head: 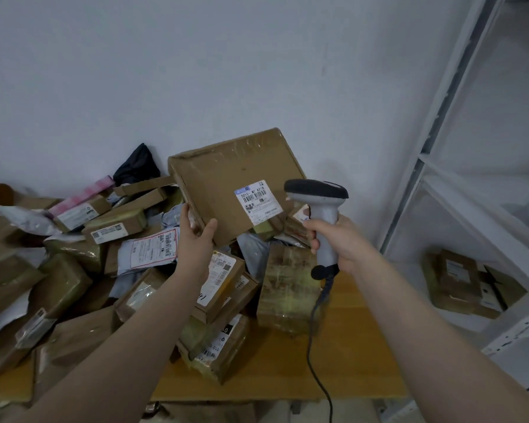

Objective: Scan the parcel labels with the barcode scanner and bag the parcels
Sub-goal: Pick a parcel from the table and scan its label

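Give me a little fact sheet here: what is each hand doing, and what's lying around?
Left hand: grips a flat brown parcel by its corner, raised
Label: white, facing the camera
Right hand: holds a grey corded barcode scanner beside the label
Table: wooden, heaped with taped parcels
Shelf: white, at right, holding more boxes

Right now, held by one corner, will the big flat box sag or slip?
Probably stiff: the flat box shows no sag though the left hand grips only its lower corner. Likely light, being held one-handed. Its glossy tape may be slippery.
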